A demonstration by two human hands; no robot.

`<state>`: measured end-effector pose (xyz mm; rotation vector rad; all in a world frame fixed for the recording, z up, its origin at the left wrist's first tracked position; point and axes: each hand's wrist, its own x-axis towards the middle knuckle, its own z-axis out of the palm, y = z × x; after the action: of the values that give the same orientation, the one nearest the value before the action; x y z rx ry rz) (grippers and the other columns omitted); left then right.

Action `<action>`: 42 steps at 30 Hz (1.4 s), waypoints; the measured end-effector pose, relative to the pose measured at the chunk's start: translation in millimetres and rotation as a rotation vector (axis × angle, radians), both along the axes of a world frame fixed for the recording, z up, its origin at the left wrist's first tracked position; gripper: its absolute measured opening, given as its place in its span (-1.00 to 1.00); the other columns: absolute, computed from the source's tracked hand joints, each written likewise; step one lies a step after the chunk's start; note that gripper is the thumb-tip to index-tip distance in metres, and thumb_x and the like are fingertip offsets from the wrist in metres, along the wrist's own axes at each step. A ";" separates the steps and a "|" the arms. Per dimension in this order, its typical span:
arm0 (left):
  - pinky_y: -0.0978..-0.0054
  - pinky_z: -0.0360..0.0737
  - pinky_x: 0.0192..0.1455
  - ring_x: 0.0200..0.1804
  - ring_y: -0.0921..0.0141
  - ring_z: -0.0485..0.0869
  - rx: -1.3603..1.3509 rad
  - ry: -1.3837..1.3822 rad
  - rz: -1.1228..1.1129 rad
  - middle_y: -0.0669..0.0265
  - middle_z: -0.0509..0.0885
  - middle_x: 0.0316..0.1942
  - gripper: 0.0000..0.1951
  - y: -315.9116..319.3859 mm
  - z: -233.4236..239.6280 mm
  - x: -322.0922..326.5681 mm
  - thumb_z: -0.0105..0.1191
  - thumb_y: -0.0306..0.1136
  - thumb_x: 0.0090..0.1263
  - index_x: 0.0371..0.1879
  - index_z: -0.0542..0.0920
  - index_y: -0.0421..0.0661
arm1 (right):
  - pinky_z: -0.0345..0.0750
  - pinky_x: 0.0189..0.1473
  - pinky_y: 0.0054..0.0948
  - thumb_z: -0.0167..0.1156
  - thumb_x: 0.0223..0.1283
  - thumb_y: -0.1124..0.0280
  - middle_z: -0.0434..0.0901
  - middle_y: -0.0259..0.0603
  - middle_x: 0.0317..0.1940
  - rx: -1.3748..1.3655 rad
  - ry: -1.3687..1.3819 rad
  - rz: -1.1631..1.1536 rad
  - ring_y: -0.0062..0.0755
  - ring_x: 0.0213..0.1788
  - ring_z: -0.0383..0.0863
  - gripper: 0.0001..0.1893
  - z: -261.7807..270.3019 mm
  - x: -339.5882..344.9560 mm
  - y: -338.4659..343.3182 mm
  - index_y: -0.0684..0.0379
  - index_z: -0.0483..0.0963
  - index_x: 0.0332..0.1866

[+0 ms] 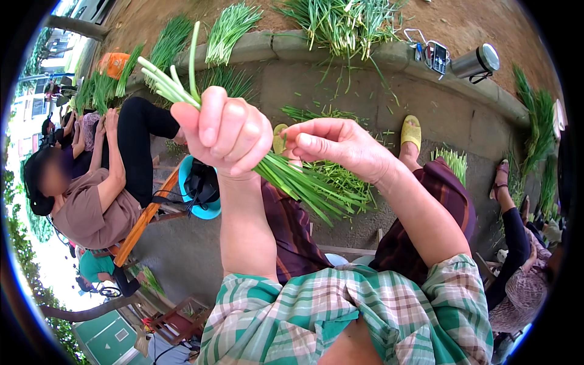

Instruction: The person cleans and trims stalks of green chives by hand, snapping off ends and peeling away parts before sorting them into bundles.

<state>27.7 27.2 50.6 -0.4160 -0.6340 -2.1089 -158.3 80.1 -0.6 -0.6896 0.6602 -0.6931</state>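
My left hand (pixel 223 130) is closed around a bunch of green garlic chives (pixel 310 182). The pale stalk ends stick out past the thumb at the upper left, one of them standing higher than the rest, and the green leaves hang to the lower right. Just right of it, my right hand (pixel 342 146) has thumb and fingertips together near the bunch, with a small green piece at the tips; whether it grips that piece is unclear. Below, loose cut greens (pixel 340 175) lie on the ground between my feet.
Piles of chives (pixel 342 27) lie along the stone kerb (pixel 392 57), beside a phone (pixel 436 57) and a steel flask (pixel 474 61). A blue-rimmed container (pixel 207 211) with a black item stands left, near a wooden bench (pixel 148 216) and a seated person (pixel 98 196). Another person sits right.
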 end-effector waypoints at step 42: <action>0.06 0.47 0.27 -0.38 0.40 0.46 0.045 -0.250 0.195 0.42 0.48 -0.59 -0.53 -4.4 -24.3 -42.0 -0.30 0.03 0.62 -0.48 0.45 -0.01 | 0.37 -0.39 -0.67 0.22 0.32 0.39 0.48 -0.54 -0.50 -0.269 0.291 -0.525 -0.84 -0.42 0.39 -0.88 2.8 -5.8 -3.2 0.22 0.52 -0.26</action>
<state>-14.3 22.9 26.3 -0.0612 -0.7382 -1.9991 -164.1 76.9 2.2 -0.8845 1.0467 -1.1935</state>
